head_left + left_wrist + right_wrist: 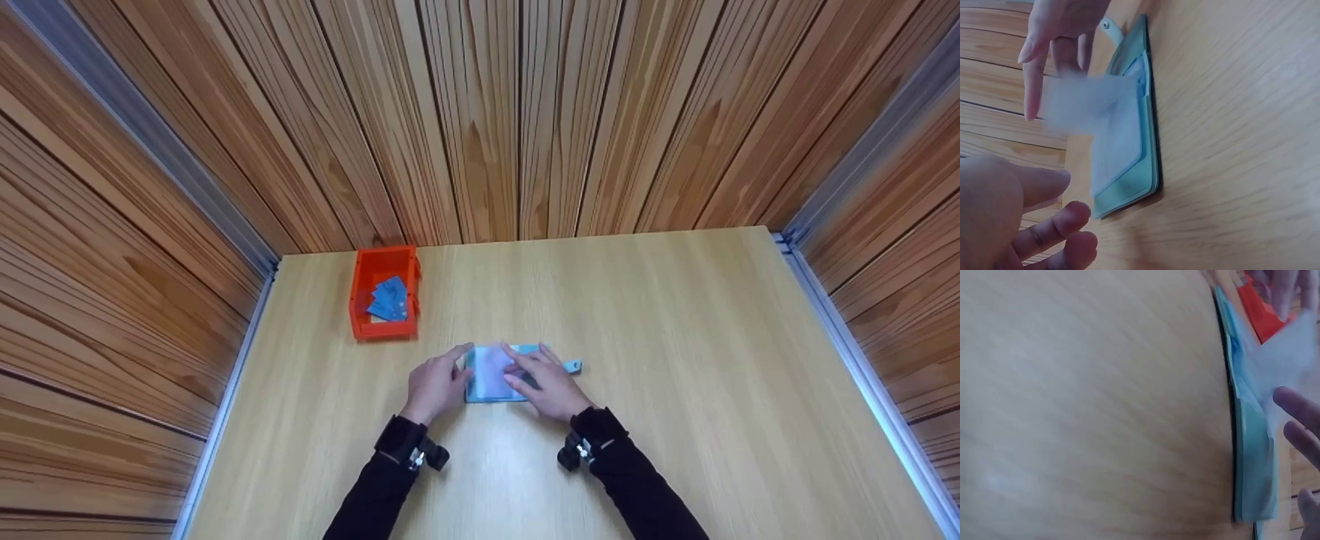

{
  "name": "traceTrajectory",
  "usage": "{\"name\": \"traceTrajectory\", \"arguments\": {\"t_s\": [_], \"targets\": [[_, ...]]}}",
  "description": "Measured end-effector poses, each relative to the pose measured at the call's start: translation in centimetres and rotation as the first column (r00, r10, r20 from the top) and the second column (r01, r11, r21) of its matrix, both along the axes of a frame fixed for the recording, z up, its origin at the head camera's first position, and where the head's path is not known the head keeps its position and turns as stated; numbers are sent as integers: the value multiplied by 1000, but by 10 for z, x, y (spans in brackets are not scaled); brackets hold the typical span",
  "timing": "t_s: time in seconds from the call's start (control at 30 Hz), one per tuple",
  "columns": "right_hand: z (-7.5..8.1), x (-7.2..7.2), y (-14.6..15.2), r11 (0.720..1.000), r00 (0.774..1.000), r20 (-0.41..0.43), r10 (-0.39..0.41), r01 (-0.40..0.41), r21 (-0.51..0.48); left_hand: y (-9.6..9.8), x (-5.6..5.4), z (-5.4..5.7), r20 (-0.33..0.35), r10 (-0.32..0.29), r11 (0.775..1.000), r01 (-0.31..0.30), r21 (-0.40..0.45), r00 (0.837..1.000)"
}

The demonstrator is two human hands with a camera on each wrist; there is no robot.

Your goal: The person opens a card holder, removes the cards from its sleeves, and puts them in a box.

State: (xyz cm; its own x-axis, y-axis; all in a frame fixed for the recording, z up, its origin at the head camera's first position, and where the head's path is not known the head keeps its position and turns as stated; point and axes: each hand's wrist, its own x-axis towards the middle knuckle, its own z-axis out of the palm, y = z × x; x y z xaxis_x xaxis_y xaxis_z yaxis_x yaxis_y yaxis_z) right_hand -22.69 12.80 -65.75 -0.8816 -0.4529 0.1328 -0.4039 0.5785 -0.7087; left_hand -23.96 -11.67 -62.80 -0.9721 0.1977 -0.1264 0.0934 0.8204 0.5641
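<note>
A turquoise card holder lies open on the table, its snap strap sticking out to the right. Inside it are translucent plastic sleeves. One sleeve stands lifted and blurred in the left wrist view. My left hand is at the holder's left edge, thumb and fingers apart with nothing between them. From the right, my right hand reaches over the holder with fingers spread. In the right wrist view its fingertips are against or close beside the raised sleeve; contact is unclear.
An orange-red bin stands at the back left of the wooden table, with several blue cards inside. Wood-panelled walls enclose the back and sides, with metal rails along the side edges.
</note>
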Motion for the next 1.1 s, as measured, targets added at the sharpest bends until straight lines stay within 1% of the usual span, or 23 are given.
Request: {"name": "traceTrajectory", "arguments": {"t_s": [0.07,0.17,0.23,0.4,0.57,0.7,0.8,0.87,0.97,1.03,1.1], "targets": [[-1,2,-4,998,999,-6,33,-32,58,-1,0,-1,-23,-3,1000,3,-7,1000],[-1,4,-7,988,998,-27,61,-57,147,-1,-1,-3,-44,-17,1000,16,-19,999],[-1,5,-9,979,997,-35,74,-66,191,0,-1,-5,-41,-24,999,23,-26,999],[1,6,-11,968,994,-37,101,-89,237,2,-1,-7,-16,-20,1000,20,-24,1000],[0,8,-13,957,992,-51,115,-97,273,2,2,-8,-24,-24,999,23,-39,999],[0,8,-15,953,989,-69,130,-105,285,1,3,-7,-8,-12,999,11,-47,1000],[1,7,-14,955,988,-77,133,-107,276,1,2,-6,-16,-3,999,2,-41,1000],[2,6,-13,957,985,-96,141,-111,267,0,0,-5,-52,-3,999,1,-48,999],[5,3,-11,961,975,-162,153,-108,254,-4,-5,0,-151,-10,996,-3,-87,989],[8,-2,-6,964,963,-223,152,-94,249,-9,-11,6,-232,-20,993,-7,-118,973],[14,-9,3,970,955,-269,126,-62,233,-16,-19,14,-302,-32,990,-11,-140,953]]}}
